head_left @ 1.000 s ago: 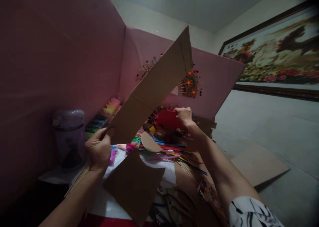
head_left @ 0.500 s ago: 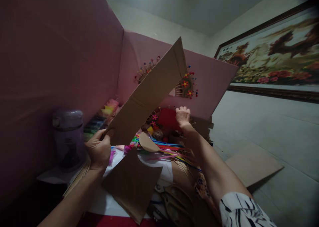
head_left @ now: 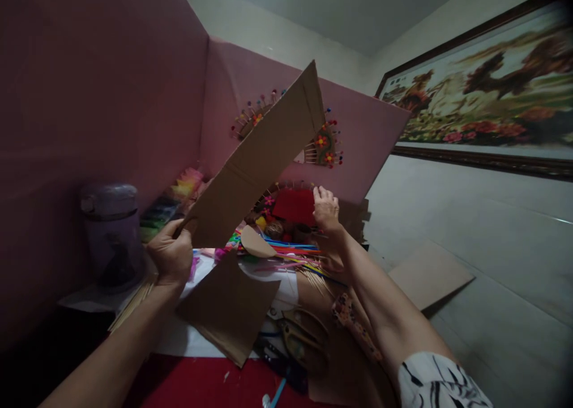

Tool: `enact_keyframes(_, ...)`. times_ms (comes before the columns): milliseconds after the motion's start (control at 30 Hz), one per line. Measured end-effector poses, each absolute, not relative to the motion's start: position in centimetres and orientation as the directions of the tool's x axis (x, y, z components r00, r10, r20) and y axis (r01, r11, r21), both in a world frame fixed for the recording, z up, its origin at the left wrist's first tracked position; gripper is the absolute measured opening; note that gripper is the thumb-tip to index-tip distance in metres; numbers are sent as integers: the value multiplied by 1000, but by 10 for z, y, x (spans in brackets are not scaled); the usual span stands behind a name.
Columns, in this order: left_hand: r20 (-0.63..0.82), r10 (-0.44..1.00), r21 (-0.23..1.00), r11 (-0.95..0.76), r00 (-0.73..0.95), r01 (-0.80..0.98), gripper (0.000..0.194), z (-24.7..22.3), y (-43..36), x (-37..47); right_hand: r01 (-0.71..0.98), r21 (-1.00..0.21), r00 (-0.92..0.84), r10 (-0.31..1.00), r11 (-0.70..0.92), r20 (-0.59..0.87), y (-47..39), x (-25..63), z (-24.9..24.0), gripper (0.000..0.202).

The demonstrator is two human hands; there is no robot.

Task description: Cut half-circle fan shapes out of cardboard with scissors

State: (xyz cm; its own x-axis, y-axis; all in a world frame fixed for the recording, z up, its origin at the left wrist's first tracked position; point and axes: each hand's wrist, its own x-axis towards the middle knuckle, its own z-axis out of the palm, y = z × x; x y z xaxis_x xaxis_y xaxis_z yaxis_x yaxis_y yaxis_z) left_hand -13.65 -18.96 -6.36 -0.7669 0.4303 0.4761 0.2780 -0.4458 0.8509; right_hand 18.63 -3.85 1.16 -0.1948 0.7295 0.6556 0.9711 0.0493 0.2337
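My left hand [head_left: 171, 256] is closed on the lower left end of a large brown cardboard piece [head_left: 259, 157], which tilts up to the right. My right hand [head_left: 326, 208] is beside a red sheet [head_left: 293, 206], its fingers loosely bent and slightly apart; I see nothing in it. Below the raised piece lie a cardboard offcut [head_left: 230, 306] with a curved cut-out and a small rounded cardboard piece [head_left: 257, 242]. Scissors [head_left: 304, 339] rest to the right of the offcut.
Coloured stems [head_left: 299, 254] and thin sticks [head_left: 316, 278] lie behind the scissors. A lidded lilac container [head_left: 111, 235] stands at left. Pink panels [head_left: 367, 133] enclose the back and left; a pin-edged decorated arch [head_left: 329, 142] shows behind the cardboard. Another board [head_left: 430, 277] is at right.
The view has shifted slightly, so most things sit further left and higher. My right hand's fingers have loosened from a tighter curl. My left hand still holds the cardboard piece.
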Motion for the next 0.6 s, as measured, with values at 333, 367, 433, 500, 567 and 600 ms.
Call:
enact_keyframes(333, 494, 382, 829, -477, -781, 291, 21, -62, -188, -138, 986, 154, -157, 726, 72, 669, -54, 195, -10, 37)
enact_keyframes(367, 493, 386, 829, -479, -780, 287, 21, -62, -188, -138, 985, 146, -165, 741, 91, 651, -52, 195, -14, 37)
enact_keyframes(433, 486, 386, 832, -479, -784, 280, 20, -62, -188, -138, 984, 120, -175, 767, 128, 617, -47, 193, -21, 36)
enact_keyframes(500, 490, 378, 829, -482, -786, 284, 19, -63, -188, -139, 986, 79, -165, 788, 148, 593, -40, 189, -27, 39)
enact_keyframes(567, 491, 381, 829, -481, -784, 285, 19, -63, -188, -139, 987, 34, -149, 808, 158, 570, -34, 183, -31, 41)
enact_keyframes(600, 488, 386, 831, -480, -783, 281, 20, -64, -188, -139, 986, 17, -147, 818, 166, 557, -31, 179, -32, 40)
